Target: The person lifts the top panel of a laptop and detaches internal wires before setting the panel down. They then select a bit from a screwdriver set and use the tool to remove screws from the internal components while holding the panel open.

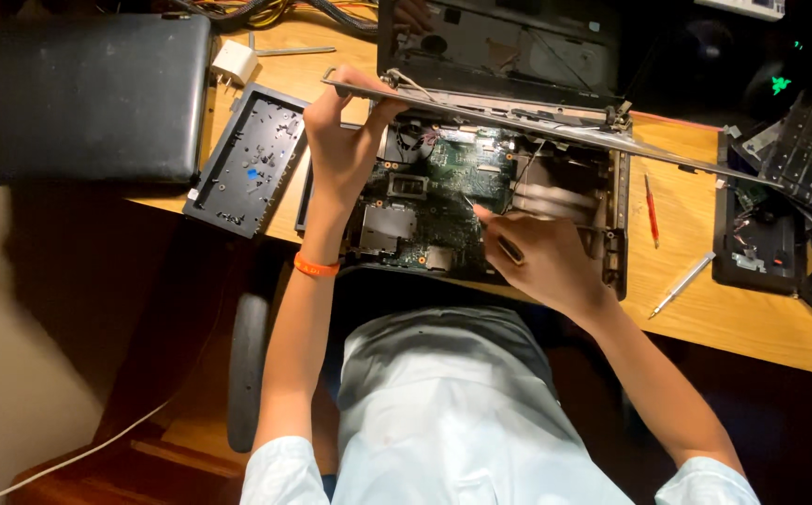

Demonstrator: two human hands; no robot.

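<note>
An opened laptop base lies on the wooden desk in front of me, its green circuit board exposed. My left hand grips the left end of a long thin metal frame and holds it lifted over the base. My right hand holds a small dark-handled screwdriver, its tip down on the board near the middle. An orange band circles my left wrist.
A dark panel with screw holes lies left of the base, a closed dark laptop beyond it. A white charger sits at the back. A red pen and a silver tool lie to the right, by more dark parts.
</note>
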